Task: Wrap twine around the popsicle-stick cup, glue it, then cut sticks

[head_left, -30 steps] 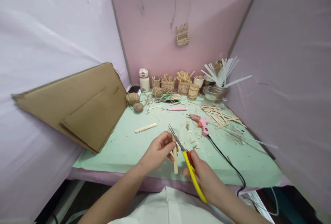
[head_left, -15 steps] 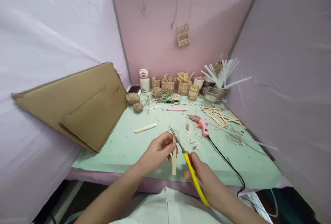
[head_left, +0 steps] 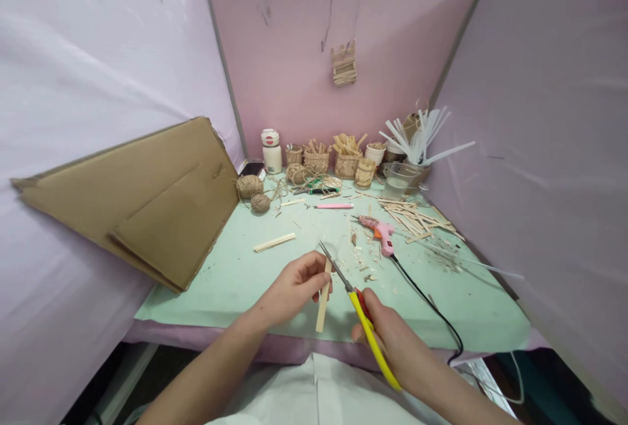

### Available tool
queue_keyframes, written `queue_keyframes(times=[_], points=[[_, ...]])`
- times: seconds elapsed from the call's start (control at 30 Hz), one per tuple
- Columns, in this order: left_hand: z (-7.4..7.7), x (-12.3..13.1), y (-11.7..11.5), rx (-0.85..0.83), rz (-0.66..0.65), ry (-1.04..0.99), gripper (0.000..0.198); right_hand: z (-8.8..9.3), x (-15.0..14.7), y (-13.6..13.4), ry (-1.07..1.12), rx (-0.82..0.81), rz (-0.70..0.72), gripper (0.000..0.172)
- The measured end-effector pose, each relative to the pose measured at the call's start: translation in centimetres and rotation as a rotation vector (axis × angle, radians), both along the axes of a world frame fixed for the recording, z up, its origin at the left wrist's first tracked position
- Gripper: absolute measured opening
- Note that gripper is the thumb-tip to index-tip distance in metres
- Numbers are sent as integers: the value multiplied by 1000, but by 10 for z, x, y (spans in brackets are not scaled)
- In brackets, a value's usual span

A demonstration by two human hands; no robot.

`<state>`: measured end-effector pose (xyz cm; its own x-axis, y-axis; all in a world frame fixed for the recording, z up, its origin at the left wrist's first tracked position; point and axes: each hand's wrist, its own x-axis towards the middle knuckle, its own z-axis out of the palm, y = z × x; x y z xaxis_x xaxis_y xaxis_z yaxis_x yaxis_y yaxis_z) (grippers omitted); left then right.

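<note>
Near the table's front edge, my left hand pinches a flat pale wooden stick, whose lower end slants down toward me. My right hand is wrapped round the yellow and red handles of a pair of scissors. The blades point up and left, their metal part beside the stick's upper end; whether they touch it I cannot tell. Beyond my left hand a small bundle of pale sticks lies on the green table.
A pink glue gun with a black cable lies right of centre, near scattered sticks. Twine balls, stick-filled baskets and a white bottle line the back. Cardboard leans at left. A pink pen lies mid-table.
The stick's lower end has swung to the left, so it now slants. My left hand has shifted slightly left, and the whole view has moved a little.
</note>
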<state>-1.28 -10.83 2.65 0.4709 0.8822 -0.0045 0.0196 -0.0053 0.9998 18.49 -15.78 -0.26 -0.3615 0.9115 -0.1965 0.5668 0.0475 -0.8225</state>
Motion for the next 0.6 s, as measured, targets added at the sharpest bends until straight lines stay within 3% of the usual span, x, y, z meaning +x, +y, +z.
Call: queue_keyframes(times=[0.33, 0.47, 0.6], points=[[-4, -1, 0, -95, 30, -74, 21, 24, 7, 7, 53, 30, -15, 16], [-9, 3, 1, -158, 69, -108, 29, 19, 8, 10, 36, 21, -18, 19], [-10, 5, 1, -94, 91, -59, 31, 11, 7, 12, 38, 41, -21, 20]])
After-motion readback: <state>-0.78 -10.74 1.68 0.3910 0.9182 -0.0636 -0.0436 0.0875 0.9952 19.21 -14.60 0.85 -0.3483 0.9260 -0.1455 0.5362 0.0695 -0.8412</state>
